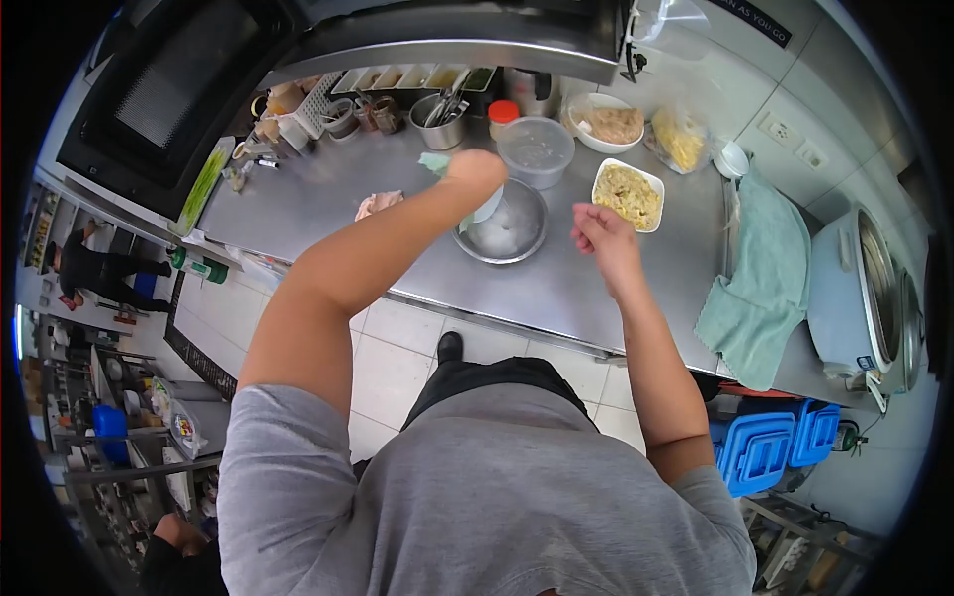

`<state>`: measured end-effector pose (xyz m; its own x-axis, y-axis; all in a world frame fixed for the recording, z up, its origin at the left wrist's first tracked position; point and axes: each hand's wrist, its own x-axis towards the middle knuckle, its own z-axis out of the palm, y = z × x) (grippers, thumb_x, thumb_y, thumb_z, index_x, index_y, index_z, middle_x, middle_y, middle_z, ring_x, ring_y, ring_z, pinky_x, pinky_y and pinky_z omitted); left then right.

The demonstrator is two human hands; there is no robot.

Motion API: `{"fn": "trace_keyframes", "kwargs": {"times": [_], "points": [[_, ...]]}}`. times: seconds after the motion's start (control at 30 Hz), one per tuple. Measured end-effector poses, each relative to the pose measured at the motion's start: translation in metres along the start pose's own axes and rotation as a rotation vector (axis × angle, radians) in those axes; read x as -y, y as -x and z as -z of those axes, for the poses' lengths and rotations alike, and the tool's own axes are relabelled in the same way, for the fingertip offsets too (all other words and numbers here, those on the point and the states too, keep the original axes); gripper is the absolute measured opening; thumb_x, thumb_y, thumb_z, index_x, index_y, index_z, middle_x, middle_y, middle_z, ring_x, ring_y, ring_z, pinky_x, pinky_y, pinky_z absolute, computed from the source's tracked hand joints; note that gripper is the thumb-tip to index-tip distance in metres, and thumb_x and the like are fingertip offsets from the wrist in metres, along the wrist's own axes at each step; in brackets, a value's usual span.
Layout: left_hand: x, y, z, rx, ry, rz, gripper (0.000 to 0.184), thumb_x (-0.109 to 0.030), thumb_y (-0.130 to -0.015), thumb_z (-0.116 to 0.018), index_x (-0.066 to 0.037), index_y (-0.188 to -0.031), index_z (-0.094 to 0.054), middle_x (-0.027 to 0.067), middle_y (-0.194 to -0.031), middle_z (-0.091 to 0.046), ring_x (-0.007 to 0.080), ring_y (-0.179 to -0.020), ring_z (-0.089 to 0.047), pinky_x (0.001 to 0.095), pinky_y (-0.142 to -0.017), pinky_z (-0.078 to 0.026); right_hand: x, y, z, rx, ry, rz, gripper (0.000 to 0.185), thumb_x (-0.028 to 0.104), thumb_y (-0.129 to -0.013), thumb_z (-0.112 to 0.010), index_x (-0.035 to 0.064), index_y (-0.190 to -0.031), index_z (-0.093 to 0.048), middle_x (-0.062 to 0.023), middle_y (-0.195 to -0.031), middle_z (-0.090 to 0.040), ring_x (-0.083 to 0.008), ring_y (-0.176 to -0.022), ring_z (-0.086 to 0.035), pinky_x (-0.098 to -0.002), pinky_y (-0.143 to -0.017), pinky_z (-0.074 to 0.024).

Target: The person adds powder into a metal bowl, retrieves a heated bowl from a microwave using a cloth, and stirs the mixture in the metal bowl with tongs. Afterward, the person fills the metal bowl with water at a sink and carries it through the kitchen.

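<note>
My left hand (475, 174) is closed around a pale green plastic packet (434, 163), part of which sticks out to the left. It is held over the back of a round steel bowl (542, 233), and a pale piece hangs below the fingers at the bowl's edge. White contents (497, 234), perhaps powder, lie in the bowl. My right hand (604, 236) hovers to the bowl's right with its fingers curled together; whatever they hold, if anything, is hidden. Just behind it stands a white square dish of yellowish chopped mixture (628, 195).
Behind the bowl are a clear plastic tub (537, 149), a red-lidded jar (504, 112) and a steel pot of utensils (438, 124). A crumpled pink item (379, 205) lies left. A green cloth (760, 283) drapes the right edge, beside a large cooker (845, 293).
</note>
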<state>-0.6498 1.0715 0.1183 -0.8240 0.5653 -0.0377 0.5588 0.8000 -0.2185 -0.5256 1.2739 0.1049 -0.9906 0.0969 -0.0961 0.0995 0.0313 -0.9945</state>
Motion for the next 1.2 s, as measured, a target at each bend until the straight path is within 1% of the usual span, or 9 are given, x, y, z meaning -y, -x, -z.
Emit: {"fn": "trace_keyframes", "kwargs": {"times": [0.23,0.33,0.43,0.63,0.7,1.0,1.07,1.17,1.2], "points": [[-0.018,-0.012,-0.009,0.129,0.0,-0.22,0.014,-0.013,-0.074,-0.06,-0.008,-0.085,-0.067,0.0101,-0.086,-0.067,0.0261,-0.081,-0.066,0.0338,-0.063,-0.053,0.045,-0.06,-0.059,-0.096,0.452,0.394,0.028,0.018,-0.08,-0.061,0.0,-0.102,-0.061,-0.0118,-0.072,-0.062,-0.0202,-0.065,-0.059,-0.0302,-0.063,-0.0473],[-0.012,-0.012,-0.02,-0.238,-0.139,-0.332,0.016,-0.014,-0.071,-0.064,-0.009,-0.086,-0.067,0.0074,-0.086,-0.067,0.0239,-0.084,-0.065,0.0327,-0.065,-0.052,0.063,-0.09,-0.094,-0.079,0.508,0.434,0.029,0.018,-0.079,-0.061,0.0005,-0.102,-0.061,-0.0145,-0.074,-0.063,-0.0267,-0.068,-0.062,-0.0336,-0.066,-0.0484],[0.025,-0.025,-0.012,0.13,0.222,0.005,0.019,-0.013,-0.068,-0.066,-0.006,-0.085,-0.067,0.0124,-0.087,-0.066,0.0267,-0.084,-0.065,0.0355,-0.069,-0.052,0.058,-0.137,-0.12,-0.051,0.598,0.447,0.031,0.02,-0.079,-0.062,0.0014,-0.104,-0.061,-0.0125,-0.077,-0.064,-0.025,-0.069,-0.062,-0.0318,-0.066,-0.0484],[0.14,-0.001,-0.043,0.126,0.665,0.386,0.023,-0.014,-0.069,-0.062,0.002,-0.085,-0.066,0.021,-0.092,-0.063,0.0345,-0.089,-0.061,0.04,-0.079,-0.049,0.029,-0.267,-0.185,0.058,1.312,0.332,0.033,0.024,-0.083,-0.057,0.0042,-0.109,-0.06,-0.0175,-0.121,-0.053,-0.0337,-0.114,-0.047,-0.0391,-0.098,-0.0355],[0.166,0.003,-0.091,0.047,0.684,0.452,0.024,-0.016,-0.069,-0.062,0.003,-0.084,-0.065,0.0206,-0.091,-0.064,0.0353,-0.087,-0.061,0.0405,-0.078,-0.049,0.029,-0.284,-0.209,0.041,1.191,0.352,0.034,0.026,-0.085,-0.054,0.0055,-0.111,-0.059,-0.0164,-0.122,-0.052,-0.0322,-0.117,-0.046,-0.0406,-0.098,-0.0351],[0.205,0.017,-0.194,-0.077,1.165,0.581,0.031,-0.026,-0.076,-0.06,0.004,-0.085,-0.063,0.0246,-0.085,-0.062,0.038,-0.079,-0.061,0.0418,-0.07,-0.047,0.052,-0.284,-0.201,-0.177,1.126,0.745,0.032,0.023,-0.081,-0.059,0.0063,-0.109,-0.06,-0.0183,-0.111,-0.058,-0.0306,-0.105,-0.054,-0.0397,-0.088,-0.0413],[0.212,0.029,-0.195,-0.101,1.216,0.678,0.033,-0.028,-0.08,-0.057,0.004,-0.083,-0.062,0.0216,-0.075,-0.062,0.0334,-0.07,-0.062,0.0387,-0.065,-0.047,0.047,-0.26,-0.176,-0.309,1.118,0.87,0.021,0.016,-0.08,-0.059,0.0051,-0.097,-0.065,-0.0149,-0.086,-0.065,-0.0275,-0.083,-0.061,-0.0368,-0.073,-0.0463],[0.225,0.071,-0.173,-0.259,1.737,0.593,0.032,-0.031,-0.085,-0.054,0.0,-0.086,-0.061,0.0107,-0.075,-0.061,0.0211,-0.071,-0.059,0.0324,-0.068,-0.046,0.058,-0.163,-0.136,-0.273,0.707,0.108,0.016,0.011,-0.081,-0.057,0.0006,-0.09,-0.065,-0.0111,-0.067,-0.062,-0.0185,-0.06,-0.06,-0.0281,-0.058,-0.0465],[0.226,0.088,-0.169,-0.311,1.928,0.644,0.032,-0.033,-0.087,-0.052,-0.001,-0.089,-0.061,0.0075,-0.08,-0.06,0.0178,-0.075,-0.057,0.0306,-0.071,-0.046,0.048,-0.131,-0.123,-0.29,0.74,0.02,0.017,0.011,-0.081,-0.058,-0.0008,-0.092,-0.064,-0.0154,-0.07,-0.063,-0.0266,-0.062,-0.061,-0.0326,-0.061,-0.0475]]}}
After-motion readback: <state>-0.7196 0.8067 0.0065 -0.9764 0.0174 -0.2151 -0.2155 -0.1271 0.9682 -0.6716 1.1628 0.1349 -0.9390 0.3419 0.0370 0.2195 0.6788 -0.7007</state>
